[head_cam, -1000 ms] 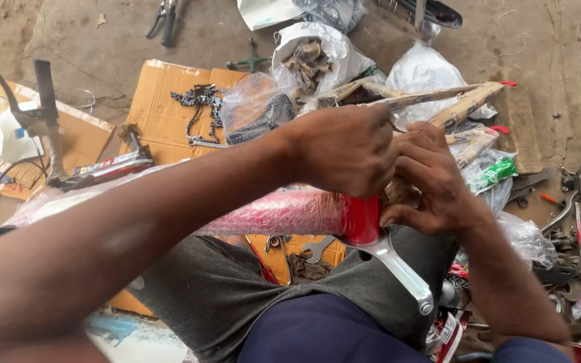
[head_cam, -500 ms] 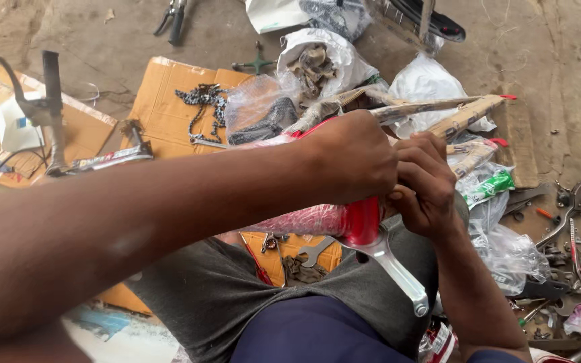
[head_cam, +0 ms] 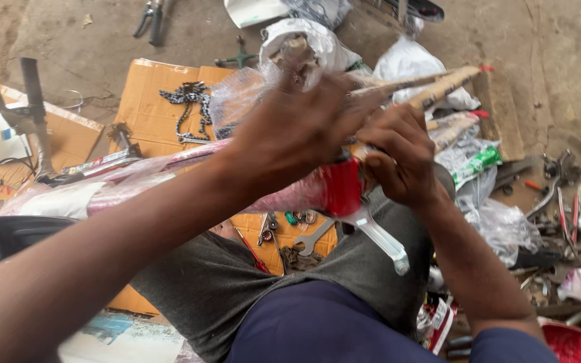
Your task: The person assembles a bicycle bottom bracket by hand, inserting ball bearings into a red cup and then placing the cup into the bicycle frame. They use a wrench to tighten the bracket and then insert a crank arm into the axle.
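Red bike frame, wrapped in clear plastic, lies across the person's lap, its long tube running off to the left of the knees. Left hand is blurred; it lies over the top of the frame with fingers curled down around it, so the grip looks closed on the frame, though the blur hides the fingertips. Right hand is just beside it, touching the frame's end, fingers pressed together around a part there. A silver wrench hangs down below the frame's red end. Beyond the frame a bike chain lies on a sheet of cardboard on the floor.
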